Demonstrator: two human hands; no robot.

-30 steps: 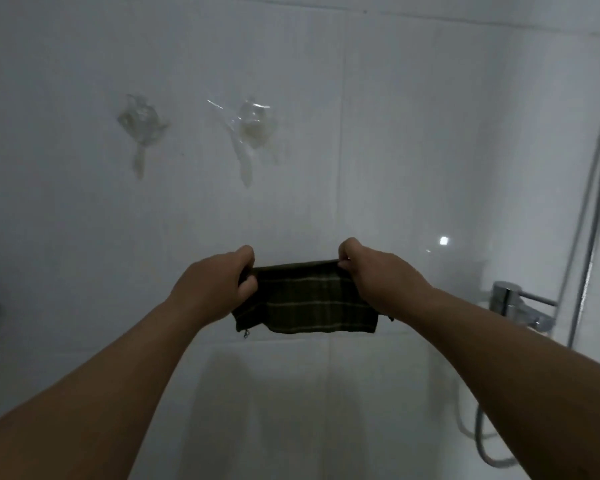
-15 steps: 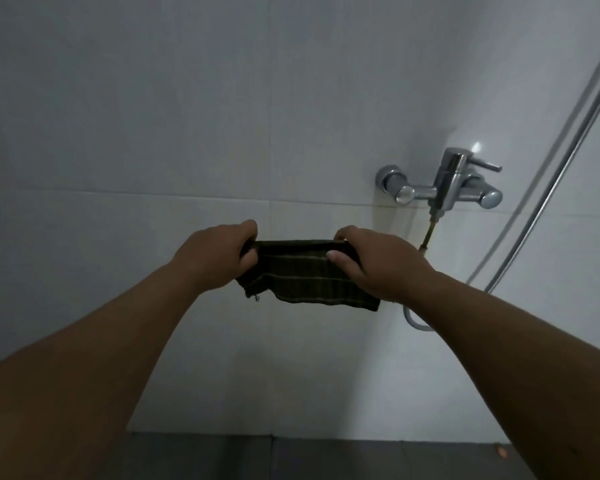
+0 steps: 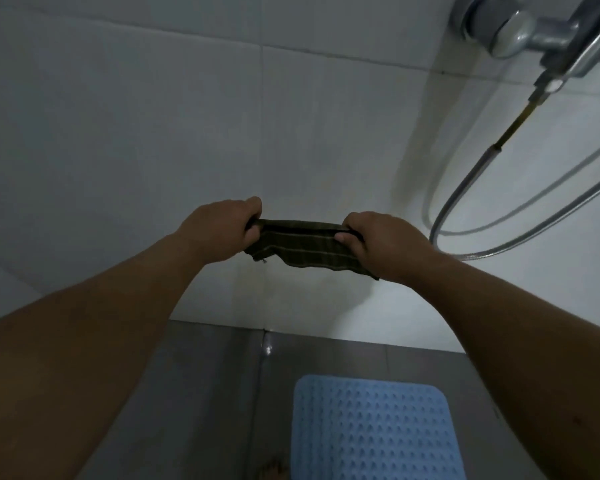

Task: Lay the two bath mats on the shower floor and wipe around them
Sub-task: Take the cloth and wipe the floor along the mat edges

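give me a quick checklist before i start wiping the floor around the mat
1. Cloth gripped: ok. The left hand and right hand each hold one end of the dark plaid cloth.
2. Cloth at floor level: not ok. It is held up in front of the wall tiles, above the floor.
3. First mat down: ok. The blue mat lies flat on the floor.
4. Second mat down: cannot tell. Only one mat is in view.
5. Shower hose clear of the floor: ok in view. Its loop hangs against the wall.
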